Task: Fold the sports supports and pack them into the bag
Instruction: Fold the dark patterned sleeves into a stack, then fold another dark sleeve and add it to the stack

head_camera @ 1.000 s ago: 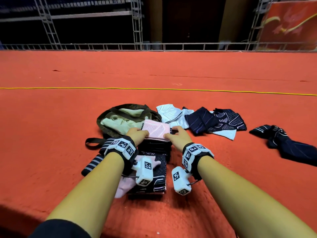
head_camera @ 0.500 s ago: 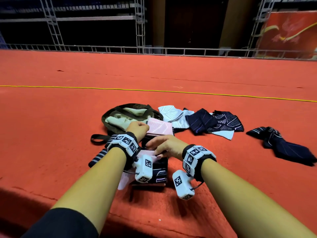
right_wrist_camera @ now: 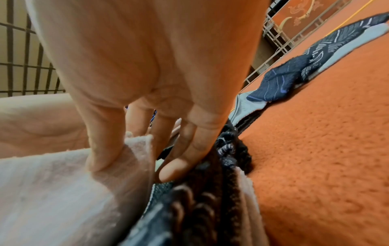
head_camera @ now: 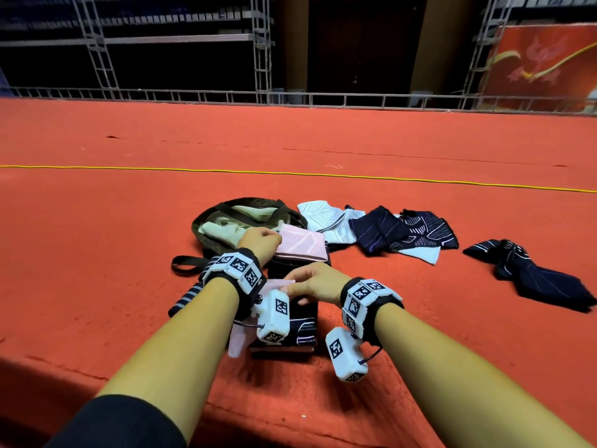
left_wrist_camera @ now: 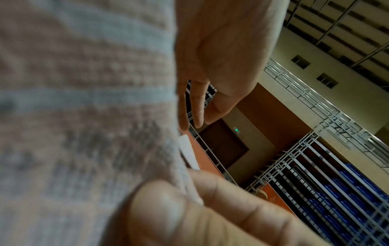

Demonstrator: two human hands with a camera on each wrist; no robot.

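Left hand (head_camera: 258,242) is pinching the folded pink support (head_camera: 302,244) at the bag (head_camera: 206,223) rim, 12 o'clock, while right hand (head_camera: 318,282) is gripping another pink piece (right_wrist_camera: 63,191) nearer; one-handed carry risks the fold springing open.

Both forearms are bare. A black sleeve (head_camera: 122,421) covers the upper part of the left arm at the near edge. Each wrist wears a black band (head_camera: 371,318) ringed with white blocks (head_camera: 237,265) that carry black-and-white square markers. A white boxy camera unit (head_camera: 274,316) with the same kind of markers hangs below the left wrist, and another (head_camera: 344,354) below the right, each joined to its band by a thin dark cable (head_camera: 371,355).
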